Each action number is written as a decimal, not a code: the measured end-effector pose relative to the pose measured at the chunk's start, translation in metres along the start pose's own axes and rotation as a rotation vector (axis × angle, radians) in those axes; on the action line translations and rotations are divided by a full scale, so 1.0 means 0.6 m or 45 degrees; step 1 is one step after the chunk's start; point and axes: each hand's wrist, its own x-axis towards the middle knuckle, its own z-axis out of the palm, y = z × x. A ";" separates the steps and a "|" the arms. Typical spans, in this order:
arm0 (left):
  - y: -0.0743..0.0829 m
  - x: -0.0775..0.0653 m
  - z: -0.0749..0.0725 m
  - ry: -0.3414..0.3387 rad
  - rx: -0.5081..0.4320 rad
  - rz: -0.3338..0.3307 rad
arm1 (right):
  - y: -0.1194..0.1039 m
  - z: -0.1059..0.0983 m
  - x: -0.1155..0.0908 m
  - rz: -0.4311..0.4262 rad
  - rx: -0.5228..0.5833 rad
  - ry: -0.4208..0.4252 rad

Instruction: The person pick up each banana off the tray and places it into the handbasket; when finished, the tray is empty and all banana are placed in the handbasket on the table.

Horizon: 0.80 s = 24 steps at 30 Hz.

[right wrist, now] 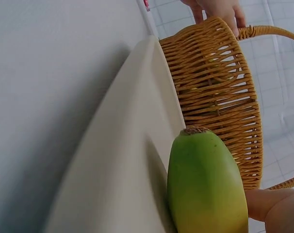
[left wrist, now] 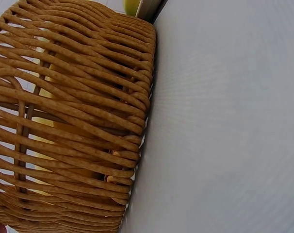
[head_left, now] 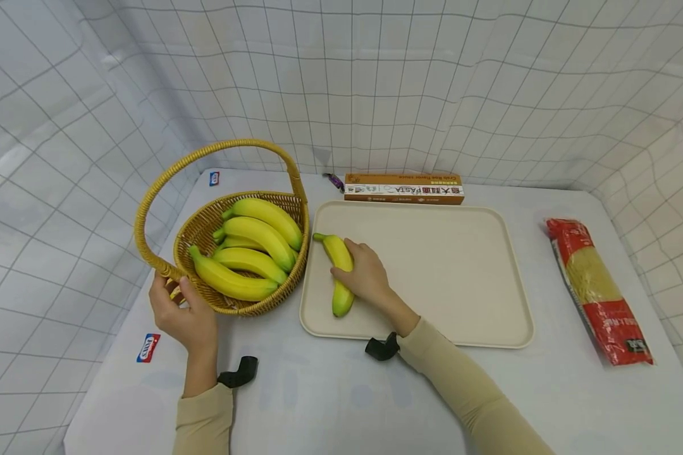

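A wicker basket (head_left: 289, 289) with a tall arched handle (head_left: 221, 146) stands on the left and holds several bananas (head_left: 256, 235). My left hand (head_left: 186, 316) grips the basket at its near-left side, where the handle meets the rim. In the left wrist view the woven wall (left wrist: 69, 116) fills the left half. My right hand (head_left: 365, 273) holds a single banana (head_left: 342, 302) over the left part of a cream tray (head_left: 432, 278), thumb on one side and fingers on the other. The right wrist view shows this banana's green tip (right wrist: 200, 160) close up, near the tray's rim (right wrist: 137, 92).
Behind the tray lies a pasta box (head_left: 404, 189), with a small purple-wrapped item (head_left: 335, 181) beside it. A red and clear bag of noodles (head_left: 600, 294) lies at the right. Small stickers (head_left: 148, 347) mark the left table edge. White gridded cloth (head_left: 375, 82) surrounds the table.
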 end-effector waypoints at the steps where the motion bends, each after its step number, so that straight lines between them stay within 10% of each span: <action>1: 0.000 0.000 0.000 -0.001 -0.001 0.000 | 0.000 -0.001 0.000 0.002 0.002 0.005; 11: 0.001 0.001 0.001 -0.001 -0.025 -0.007 | -0.006 -0.049 0.003 0.042 0.104 0.142; 24: 0.003 0.001 0.000 0.001 -0.026 -0.019 | -0.120 -0.088 0.026 -0.297 0.085 0.135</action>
